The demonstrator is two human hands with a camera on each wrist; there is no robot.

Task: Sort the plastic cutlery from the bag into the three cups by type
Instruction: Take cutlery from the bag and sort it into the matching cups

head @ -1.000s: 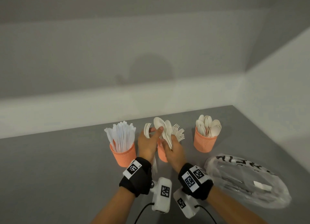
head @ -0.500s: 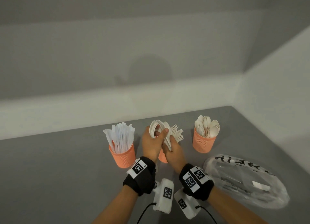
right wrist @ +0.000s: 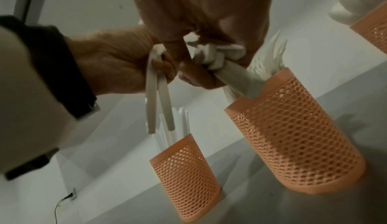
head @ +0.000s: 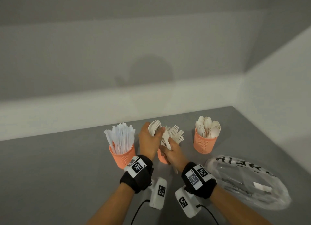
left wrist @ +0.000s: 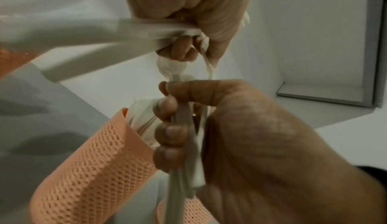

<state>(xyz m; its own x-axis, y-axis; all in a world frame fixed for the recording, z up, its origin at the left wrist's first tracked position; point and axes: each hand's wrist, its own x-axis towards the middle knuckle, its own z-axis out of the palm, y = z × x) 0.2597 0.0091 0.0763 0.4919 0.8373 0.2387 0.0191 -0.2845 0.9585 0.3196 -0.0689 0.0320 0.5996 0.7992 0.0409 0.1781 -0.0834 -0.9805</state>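
Observation:
Three orange mesh cups stand in a row: knives in the left cup point(head: 122, 155), forks in the middle cup point(right wrist: 293, 136), spoons in the right cup point(head: 204, 144). My hands meet just above the middle cup. My left hand point(head: 155, 130) grips a few white plastic pieces point(head: 154, 126), heads up; their handles point(right wrist: 159, 95) hang below the fist. Close beside it, my right hand point(head: 168, 149) grips a bundle of white cutlery point(right wrist: 220, 57) by the handles point(left wrist: 184, 144). The hands hide most of the middle cup in the head view.
A clear plastic bag point(head: 249, 182) with black lettering lies flattened on the grey table point(head: 58, 174) at the right, a few pieces showing inside. White walls border the table at the back and on the right. Wrist camera cables trail toward me.
My left hand has taken a few pieces out of the bundle and curled round them, drawing them slightly left. The right hand keeps its bundle over the middle cup.

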